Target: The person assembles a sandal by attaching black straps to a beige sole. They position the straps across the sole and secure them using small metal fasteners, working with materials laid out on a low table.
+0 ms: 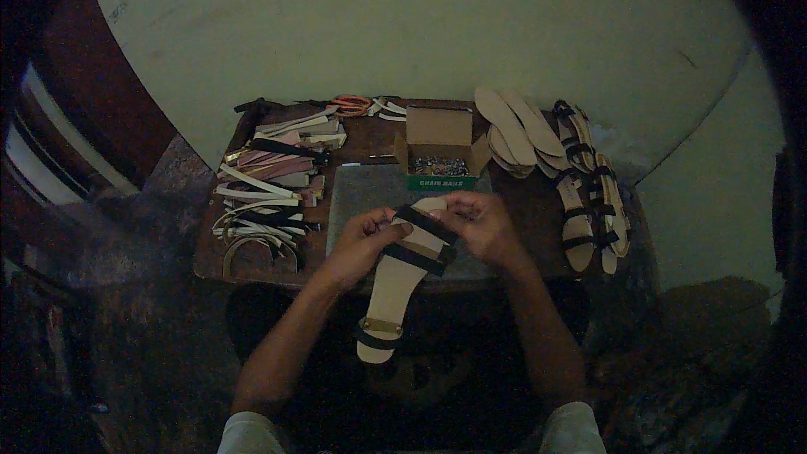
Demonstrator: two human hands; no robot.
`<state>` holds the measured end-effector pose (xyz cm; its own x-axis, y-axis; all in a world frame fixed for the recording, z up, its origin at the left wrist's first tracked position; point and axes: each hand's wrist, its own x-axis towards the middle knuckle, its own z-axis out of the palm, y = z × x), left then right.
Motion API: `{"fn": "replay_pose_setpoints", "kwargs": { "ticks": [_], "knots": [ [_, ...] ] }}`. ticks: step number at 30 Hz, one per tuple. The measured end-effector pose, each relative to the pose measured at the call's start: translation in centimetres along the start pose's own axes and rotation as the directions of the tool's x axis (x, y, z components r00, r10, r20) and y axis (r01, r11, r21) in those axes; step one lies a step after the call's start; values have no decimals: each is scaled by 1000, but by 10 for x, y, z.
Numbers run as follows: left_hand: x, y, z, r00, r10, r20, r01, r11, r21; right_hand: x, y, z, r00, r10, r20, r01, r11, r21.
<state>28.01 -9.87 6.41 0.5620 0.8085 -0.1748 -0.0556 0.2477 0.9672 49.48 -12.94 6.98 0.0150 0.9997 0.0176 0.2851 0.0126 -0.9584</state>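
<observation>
Between my hands, over the table's near edge, is a beige sandal sole (392, 284) with dark straps across its toe half and another strap near the heel. Its toe end points away from me and the heel end hangs toward my lap. My left hand (370, 240) grips the left side, thumb lying over the straps. At the upper right, my right hand (481, 225) has its fingers closed on the sandal's toe edge by the front strap. The fingertips under the sole are hidden. Just beyond my hands stands an open green box (437, 183) full of small metal nails.
The dark wooden table (546, 227) holds a grey slab (353, 193) under my hands. Bundles of cut straps (273, 168) lie on the left. Loose beige insoles (508, 130) are stacked at the back right, beside several strapped sandals (593, 193). A pale wall (420, 25) rises behind.
</observation>
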Motion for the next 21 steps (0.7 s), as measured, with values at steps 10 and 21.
{"fn": "replay_pose_setpoints", "kwargs": {
  "ticks": [10,21],
  "knots": [
    [9,-20,0,991,29,-130,-58,974,-220,-5,-18,2,995,97,17,-98,955,278],
    [6,-7,-3,982,1,-189,-53,961,-271,-5,-17,-5,991,-2,134,-31,969,246]
  ]
}}
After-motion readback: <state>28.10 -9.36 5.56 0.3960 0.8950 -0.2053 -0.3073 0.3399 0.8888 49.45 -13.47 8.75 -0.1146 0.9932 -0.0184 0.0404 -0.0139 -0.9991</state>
